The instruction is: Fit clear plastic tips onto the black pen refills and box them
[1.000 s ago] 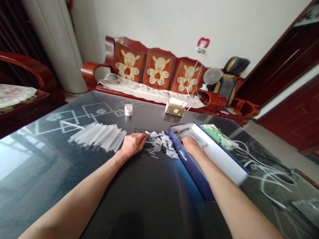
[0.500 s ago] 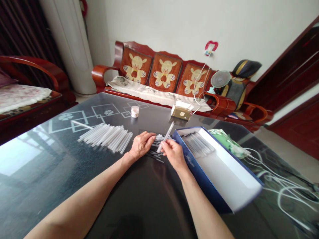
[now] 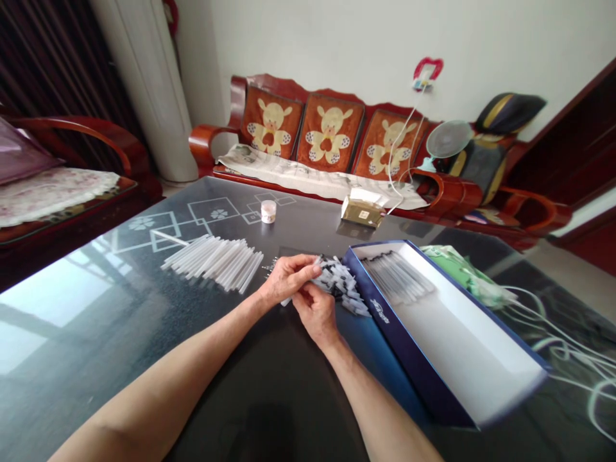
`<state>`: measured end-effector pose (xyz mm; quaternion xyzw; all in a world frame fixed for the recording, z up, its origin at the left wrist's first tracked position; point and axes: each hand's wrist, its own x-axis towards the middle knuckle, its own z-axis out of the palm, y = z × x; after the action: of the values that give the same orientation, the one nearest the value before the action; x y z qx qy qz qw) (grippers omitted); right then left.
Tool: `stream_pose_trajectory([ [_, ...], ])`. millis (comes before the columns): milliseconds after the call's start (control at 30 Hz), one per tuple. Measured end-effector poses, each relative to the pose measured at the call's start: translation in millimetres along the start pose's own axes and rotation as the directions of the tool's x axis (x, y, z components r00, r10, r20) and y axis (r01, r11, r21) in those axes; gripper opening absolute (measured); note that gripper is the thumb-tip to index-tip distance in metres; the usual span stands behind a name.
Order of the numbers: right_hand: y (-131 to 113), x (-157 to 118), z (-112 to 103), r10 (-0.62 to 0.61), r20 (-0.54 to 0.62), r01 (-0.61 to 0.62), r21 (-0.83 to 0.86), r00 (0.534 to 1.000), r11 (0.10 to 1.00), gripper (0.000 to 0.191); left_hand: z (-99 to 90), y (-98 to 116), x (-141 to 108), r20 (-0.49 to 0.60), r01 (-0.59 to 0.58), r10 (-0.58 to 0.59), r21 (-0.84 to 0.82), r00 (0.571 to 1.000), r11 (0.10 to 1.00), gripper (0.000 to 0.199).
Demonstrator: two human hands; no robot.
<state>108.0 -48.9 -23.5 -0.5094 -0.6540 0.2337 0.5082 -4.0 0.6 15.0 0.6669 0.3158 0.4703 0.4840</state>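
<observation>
The left hand (image 3: 286, 279) and right hand (image 3: 315, 313) meet at the left edge of a heap of small white plastic pieces (image 3: 342, 285) on the glass worktop (image 3: 96, 308). Their fingers (image 3: 301, 264) curl close together; anything held is hidden. Loose clear tubes (image 3: 212, 260) lie left; more tubes (image 3: 397, 276) lie in a blue box (image 3: 409, 340) right.

Held piece (image 3: 286, 301) hidden between left hand (image 3: 289, 279) and right hand (image 3: 315, 314), heaped parts (image 3: 339, 285) too small to tell, box lettering (image 3: 368, 312) blurred
</observation>
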Motion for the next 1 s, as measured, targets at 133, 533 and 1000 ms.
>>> stream_pose_trajectory([
  [133, 1.0, -2.1, -0.5, -0.053, -0.043, 0.051, -0.05, 0.998, 0.997, 0.022, -0.4, 0.0, 2.7, -0.042, -0.014, 0.016, 0.036, 0.999, 0.999, 0.045],
  [533, 33.7, 18.9, -16.6, 0.067, -0.33, -0.052, 0.054, 0.942, 0.997, 0.033, -19.7, -35.9, 0.9, 0.196, -0.334, 0.425, 0.9, 0.884, 0.28, 0.034],
  [1000, 40.0, 19.7, -15.8, 0.078, -0.27, -0.079, 0.007, 0.96, 0.997, 0.033, -15.1, -38.4, 0.5, 0.256, -0.368, 0.411, 0.903, 0.875, 0.222, 0.036],
])
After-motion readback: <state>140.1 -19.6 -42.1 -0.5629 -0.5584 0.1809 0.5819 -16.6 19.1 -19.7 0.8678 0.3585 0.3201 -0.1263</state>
